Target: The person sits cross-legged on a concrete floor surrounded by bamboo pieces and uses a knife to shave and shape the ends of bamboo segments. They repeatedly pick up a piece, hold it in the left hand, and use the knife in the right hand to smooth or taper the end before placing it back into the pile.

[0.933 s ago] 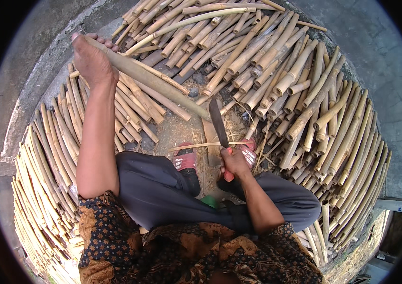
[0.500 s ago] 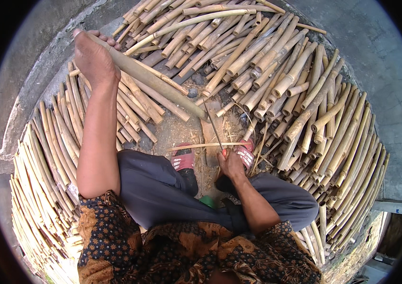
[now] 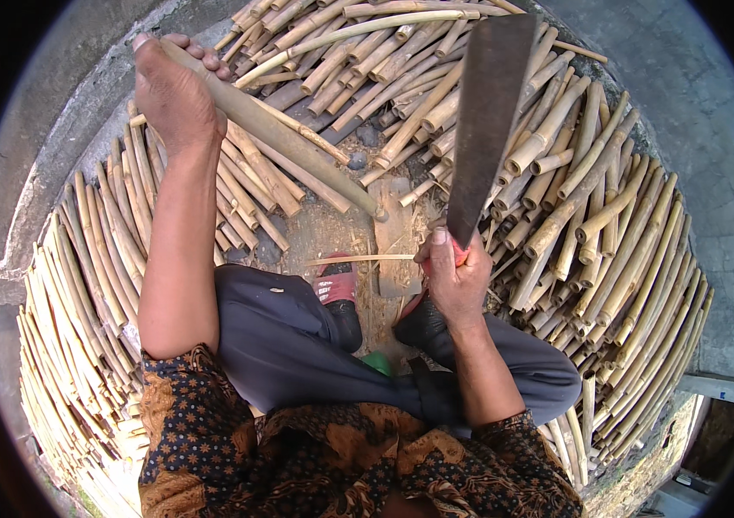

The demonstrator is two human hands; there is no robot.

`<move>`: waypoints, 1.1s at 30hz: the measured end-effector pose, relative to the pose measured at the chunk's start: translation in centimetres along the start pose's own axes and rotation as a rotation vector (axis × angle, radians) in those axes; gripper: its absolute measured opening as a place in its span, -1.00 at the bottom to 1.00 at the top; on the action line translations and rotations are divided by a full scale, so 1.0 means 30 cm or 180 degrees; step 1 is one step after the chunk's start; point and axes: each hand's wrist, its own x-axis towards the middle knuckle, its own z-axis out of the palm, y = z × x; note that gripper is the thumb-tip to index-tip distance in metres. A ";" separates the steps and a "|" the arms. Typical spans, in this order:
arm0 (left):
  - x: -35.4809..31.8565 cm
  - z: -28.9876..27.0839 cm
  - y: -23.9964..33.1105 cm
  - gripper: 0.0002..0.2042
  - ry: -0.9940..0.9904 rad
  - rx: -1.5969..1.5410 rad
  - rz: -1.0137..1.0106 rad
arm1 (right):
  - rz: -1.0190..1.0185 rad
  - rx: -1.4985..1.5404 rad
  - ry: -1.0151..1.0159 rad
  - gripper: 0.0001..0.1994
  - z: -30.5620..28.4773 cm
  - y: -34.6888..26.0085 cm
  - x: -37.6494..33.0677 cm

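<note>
My left hand, raised at the upper left, is closed around the upper end of a bamboo pole. The pole slants down to the right, and its lower end is at the wooden block on the ground between my feet. In front of my right knee, my right hand grips the red handle of a machete. Its broad dark blade points up and away, clear of the pole and overlapping the bamboo heap in view. A thin bamboo strip lies across near my feet.
Cut bamboo poles are heaped at the far side and right. More bamboo lies stacked on the left. My feet wear red sandals over dark socks. Shavings litter the ground, and a grey wall stands behind the heap.
The machete has swung up from low beside the pole's lower end, its blade now raised to the right. My left hand and the pole have shifted only slightly.
</note>
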 end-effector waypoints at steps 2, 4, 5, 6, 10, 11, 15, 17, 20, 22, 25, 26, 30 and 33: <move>0.004 0.005 -0.002 -0.57 0.0007 -0.0017 0.0026 | -0.0752 0.0825 0.0162 -0.79 0.025 0.079 -0.027; 0.007 0.015 0.000 -0.56 0.0068 0.0039 -0.0026 | -0.0513 -0.0608 -0.0053 -0.80 0.035 0.200 -0.114; 0.006 0.020 0.002 -0.56 0.0089 0.0040 -0.0030 | 0.0813 -0.1891 -0.0768 -0.71 0.049 0.272 -0.149; 0.002 0.025 0.002 -0.55 0.0064 0.0042 -0.0066 | 0.1382 -0.2455 -0.1226 -0.61 0.065 0.342 -0.178; 0.002 0.011 0.024 -0.54 -0.0045 0.0069 -0.0022 | 0.2128 -0.1815 -0.1310 -0.59 0.064 0.466 -0.252; 0.000 0.001 0.023 -0.54 0.0003 -0.0017 -0.0036 | 0.2355 -0.1450 -0.1479 -0.58 0.046 0.462 -0.242; 0.041 -0.024 0.003 -0.63 0.0027 -0.0321 -0.0219 | 0.1524 -0.1763 -0.0906 -0.58 0.007 0.356 -0.167; 0.056 -0.039 -0.009 -0.62 -0.0059 -0.0398 -0.0294 | 0.1246 -0.1774 -0.0795 -0.58 -0.003 0.311 -0.140; 0.072 -0.062 -0.017 -0.60 -0.0179 -0.0571 -0.0363 | 0.1082 -0.1612 -0.0771 -0.58 0.016 0.309 -0.131; 0.078 -0.074 -0.020 -0.59 -0.0200 -0.0525 -0.0398 | 0.1018 -0.1592 -0.0791 -0.59 0.041 0.343 -0.135; 0.083 -0.087 -0.023 -0.57 -0.0337 -0.0599 -0.0415 | 0.1399 -0.2425 -0.1319 -0.60 0.064 0.394 -0.146; 0.084 -0.092 -0.023 -0.57 -0.0431 -0.0669 -0.0446 | 0.2537 -0.1542 -0.1394 -0.59 0.050 0.402 -0.144; 0.082 -0.106 -0.028 -0.59 -0.0611 -0.0729 -0.0567 | 0.1674 -0.1846 -0.1152 -0.60 0.018 0.381 -0.150; 0.091 -0.108 -0.033 -0.58 -0.0624 -0.0745 -0.0546 | 0.1022 -0.1280 -0.0778 -0.60 0.024 0.364 -0.141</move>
